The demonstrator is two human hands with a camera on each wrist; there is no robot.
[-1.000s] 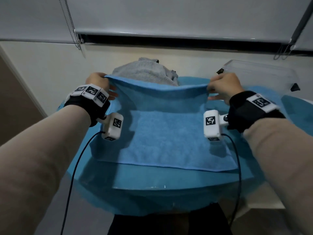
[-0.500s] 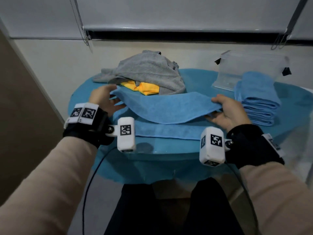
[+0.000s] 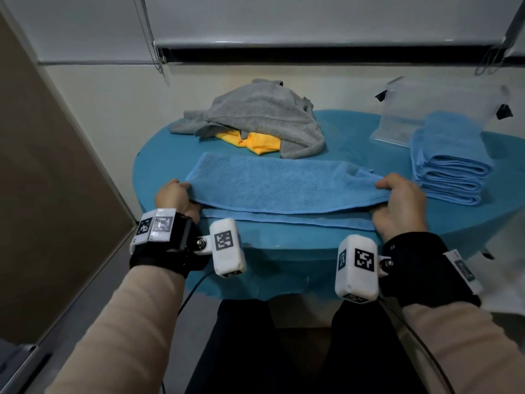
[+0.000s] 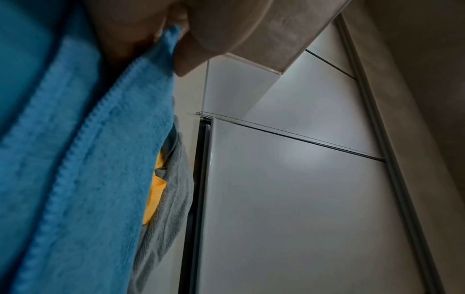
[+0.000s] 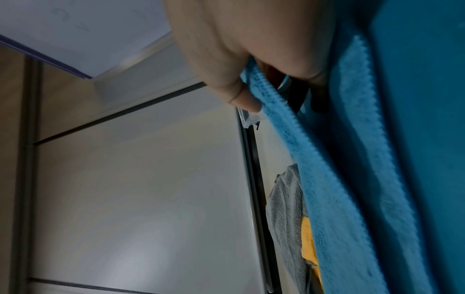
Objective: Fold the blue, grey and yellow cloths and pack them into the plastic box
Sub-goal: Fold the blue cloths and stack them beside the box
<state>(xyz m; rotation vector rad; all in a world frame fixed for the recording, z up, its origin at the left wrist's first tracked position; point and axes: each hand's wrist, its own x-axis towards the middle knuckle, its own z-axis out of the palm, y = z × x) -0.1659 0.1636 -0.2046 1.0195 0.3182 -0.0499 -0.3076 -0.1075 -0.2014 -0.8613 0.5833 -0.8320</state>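
Note:
A blue cloth (image 3: 278,189) lies folded over lengthwise near the table's front edge. My left hand (image 3: 176,197) pinches its left corner (image 4: 166,45), and my right hand (image 3: 397,200) pinches its right corner (image 5: 261,93). The upper layer sits slightly short of the lower layer's near edge. Behind it a crumpled grey cloth (image 3: 264,115) covers most of a yellow cloth (image 3: 255,140). The clear plastic box (image 3: 420,112) stands at the back right. A stack of folded blue cloths (image 3: 451,160) sits in front of the box.
The round table (image 3: 349,135) has a blue cover that hangs over its front edge. A wall with a roller blind rises behind it, and a brown panel stands to the left. My legs are under the near edge.
Both hands have drawn the cloth's far edge from high above the table down towards me, laying it over the near half. My head has pulled back, and the grey pile and box now show.

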